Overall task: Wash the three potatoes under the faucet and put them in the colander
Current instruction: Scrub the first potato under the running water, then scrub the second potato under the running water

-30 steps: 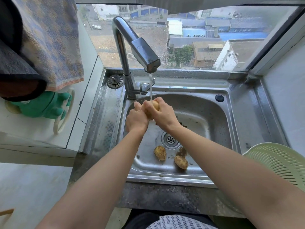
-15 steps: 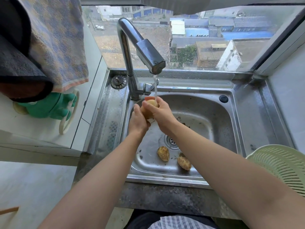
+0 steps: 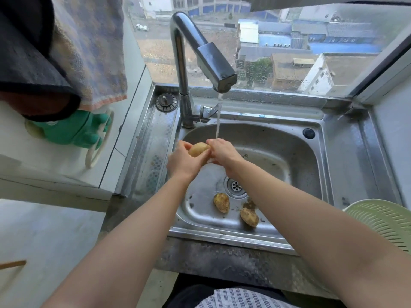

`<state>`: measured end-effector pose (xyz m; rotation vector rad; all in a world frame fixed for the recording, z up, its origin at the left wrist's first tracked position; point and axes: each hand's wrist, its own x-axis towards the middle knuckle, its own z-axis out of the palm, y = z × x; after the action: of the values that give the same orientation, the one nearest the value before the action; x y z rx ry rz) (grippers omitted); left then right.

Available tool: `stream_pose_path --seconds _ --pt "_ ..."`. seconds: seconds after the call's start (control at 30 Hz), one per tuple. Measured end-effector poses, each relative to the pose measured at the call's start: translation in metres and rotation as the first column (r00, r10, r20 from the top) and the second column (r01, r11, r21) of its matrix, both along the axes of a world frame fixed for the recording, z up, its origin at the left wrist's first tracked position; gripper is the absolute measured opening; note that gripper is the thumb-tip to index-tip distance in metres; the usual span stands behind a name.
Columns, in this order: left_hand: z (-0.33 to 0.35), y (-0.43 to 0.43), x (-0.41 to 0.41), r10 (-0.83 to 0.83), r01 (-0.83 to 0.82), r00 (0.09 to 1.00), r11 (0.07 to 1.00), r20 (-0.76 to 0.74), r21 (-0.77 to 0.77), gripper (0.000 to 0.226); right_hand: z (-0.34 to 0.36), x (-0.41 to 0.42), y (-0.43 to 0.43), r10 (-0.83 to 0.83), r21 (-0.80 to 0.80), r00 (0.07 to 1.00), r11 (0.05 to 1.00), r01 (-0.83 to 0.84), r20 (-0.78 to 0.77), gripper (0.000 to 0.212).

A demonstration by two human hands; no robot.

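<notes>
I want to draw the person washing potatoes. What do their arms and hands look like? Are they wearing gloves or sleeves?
No gloves and no sleeves show. The left hand and right hand are bare, and both forearms are bare right to the picture's edge. No rings, watch or bracelets show. Below, at the waist, you can see cloth with a blue and white check pattern.

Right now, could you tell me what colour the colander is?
Pale green colander, head view.

Two potatoes [image 3: 221,202] in sink [image 3: 289,138] before drain [image 3: 236,186]; colander [image 3: 387,221] right of sink
</notes>
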<state>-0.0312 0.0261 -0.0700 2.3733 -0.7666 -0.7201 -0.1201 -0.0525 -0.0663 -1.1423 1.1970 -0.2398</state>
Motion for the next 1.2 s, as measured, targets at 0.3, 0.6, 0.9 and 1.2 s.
stream_pose_path --seconds 0.3,0.6,0.9,1.2 --pt "-0.025 0.077 0.031 0.285 -0.325 0.932 0.93 0.224 0.171 0.056 -0.018 0.018 0.01 0.108 0.081 0.994 0.991 -0.109 0.019 0.027" --pt "-0.026 0.073 0.018 0.161 -0.243 0.843 0.965 0.512 0.096 0.042 -0.043 0.003 0.008 0.13 0.122 0.989 0.985 -0.121 -0.072 0.023" --pt "-0.09 0.023 -0.027 -0.14 0.184 0.974 0.946 -0.177 0.265 0.029 -0.124 -0.053 0.01 0.575 0.075 0.661 0.779 -0.623 -0.482 0.037" --pt "-0.134 -0.006 -0.025 -0.194 0.316 0.91 0.896 -0.367 0.311 0.034 -0.198 -0.065 0.035 0.657 0.0 0.395 0.516 -0.857 -0.642 0.066"
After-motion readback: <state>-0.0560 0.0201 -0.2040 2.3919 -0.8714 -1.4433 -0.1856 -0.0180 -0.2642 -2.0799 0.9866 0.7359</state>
